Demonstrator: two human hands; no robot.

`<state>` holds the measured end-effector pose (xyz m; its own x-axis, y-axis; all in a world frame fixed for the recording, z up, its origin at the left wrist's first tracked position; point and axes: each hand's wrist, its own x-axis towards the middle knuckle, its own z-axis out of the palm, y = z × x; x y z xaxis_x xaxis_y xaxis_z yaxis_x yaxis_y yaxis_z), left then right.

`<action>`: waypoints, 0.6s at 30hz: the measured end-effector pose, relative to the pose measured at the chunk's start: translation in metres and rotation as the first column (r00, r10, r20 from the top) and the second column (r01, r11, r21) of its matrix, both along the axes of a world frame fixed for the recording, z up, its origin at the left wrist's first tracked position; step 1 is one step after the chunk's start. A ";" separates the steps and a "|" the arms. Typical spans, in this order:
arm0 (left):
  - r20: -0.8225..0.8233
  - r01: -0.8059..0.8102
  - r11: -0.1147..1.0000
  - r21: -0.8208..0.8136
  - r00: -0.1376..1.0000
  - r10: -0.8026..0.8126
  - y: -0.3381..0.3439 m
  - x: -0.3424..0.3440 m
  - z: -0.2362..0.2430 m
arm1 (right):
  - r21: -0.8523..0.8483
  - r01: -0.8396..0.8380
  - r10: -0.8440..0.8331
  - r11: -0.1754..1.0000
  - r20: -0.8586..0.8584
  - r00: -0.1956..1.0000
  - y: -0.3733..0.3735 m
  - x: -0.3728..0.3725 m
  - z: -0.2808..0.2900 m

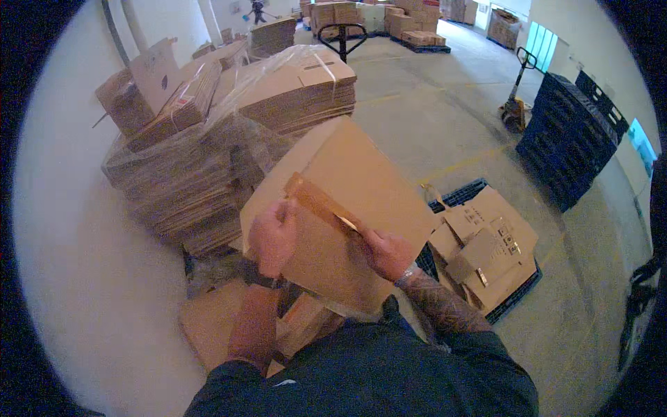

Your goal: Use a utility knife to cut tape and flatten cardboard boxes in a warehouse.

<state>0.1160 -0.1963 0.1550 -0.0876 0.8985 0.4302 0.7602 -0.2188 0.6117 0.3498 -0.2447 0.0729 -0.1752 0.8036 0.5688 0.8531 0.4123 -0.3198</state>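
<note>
A brown cardboard box [361, 174] is tilted in front of my body, one face turned up toward me. A strip of shiny brown packing tape [316, 201] runs across that face. My left hand [273, 236] is closed beside the upper left end of the strip, its fingertips curled and partly hidden. At the lower right end, my right hand [384, 251] is closed, with a bright glint at its fingertips. Whether that glint is a lifted tape edge or a small tool, I cannot tell.
Left stands a tall stack of flattened cartons [187, 187] with plastic wrap. At right, loose cardboard [497, 243] lies on a black pallet [517, 302]. Beyond are stacked black pallets [573, 139] and a pallet jack [514, 111]. A distant person [258, 10] stands at the back.
</note>
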 end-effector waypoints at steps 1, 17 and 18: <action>0.050 -0.009 1.000 -0.004 0.999 0.009 -0.009 -0.015 0.003 | 0.012 -0.025 0.025 1.000 0.032 0.999 -0.012 0.008 -0.007; 0.315 0.113 0.988 0.105 0.939 -0.141 -0.008 -0.126 0.021 | -0.416 -0.040 -0.342 0.909 -0.796 0.499 -0.101 0.100 -0.106; 0.263 0.062 0.998 0.028 0.962 -0.067 -0.002 -0.145 0.013 | -0.384 -0.064 -0.318 0.921 -0.836 0.447 -0.095 0.087 -0.098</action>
<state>-0.0293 -0.1980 0.1682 -0.1422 0.8978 0.4168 0.5560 -0.2759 0.7840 0.4363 -0.3394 -0.0250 0.3780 0.9238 0.0602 0.0695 0.0365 -0.9969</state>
